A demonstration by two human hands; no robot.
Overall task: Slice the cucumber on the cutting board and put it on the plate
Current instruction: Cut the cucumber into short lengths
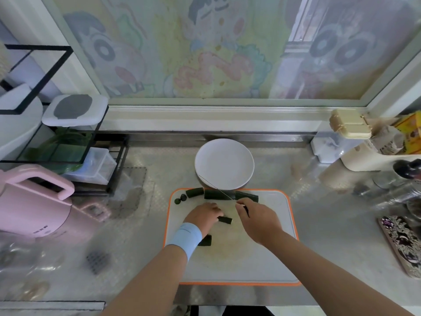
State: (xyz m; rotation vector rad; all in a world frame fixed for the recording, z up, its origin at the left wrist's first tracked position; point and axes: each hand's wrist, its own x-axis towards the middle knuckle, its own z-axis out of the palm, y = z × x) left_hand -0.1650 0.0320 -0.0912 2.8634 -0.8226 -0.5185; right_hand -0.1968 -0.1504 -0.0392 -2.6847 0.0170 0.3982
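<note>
**Holdings, taken from my side of the worktop (330, 224)**

1. Cutting board (262, 247): white with an orange rim, straight in front of me. Its long axis runs 9 to 3 o'clock.
2. Plate (224, 166): white and round, at the board's 12 o'clock. Its near rim meets the board's far edge.
3. Cucumber row (216, 194): three dark green lengths laid end to end along the board's far edge. Their long axes run 9 to 3 o'clock with small gaps between them. The right-hand length dips a little toward 4 o'clock.
4. End bits (180, 199): two small round offcuts, touching each other, at the row's 9 o'clock end.
5. Short piece (226, 220): near the board's middle, long axis roughly 9 to 3 o'clock. The fingers (216, 212) of my left hand (204, 216) curl down onto its left end and hold it.
6. Second piece (206, 241): at the short piece's 7 o'clock, partly hidden by my left wrist and its pale blue wristband (186, 237).
7. Knife (229, 196): my right hand (257, 218) has its fingers clenched round the dark handle. The blade shows only as a thin line pointing toward 11 o'clock. It crosses the row between the middle and right lengths, with the tip over the plate's near-left rim. I cannot tell whether the edge touches the cucumber.
8. Surroundings: a pink appliance (34, 206) at 9 o'clock, a black wire rack (68, 144) at 10 o'clock, and a patterned phone (401, 242) at 3 o'clock.
</note>
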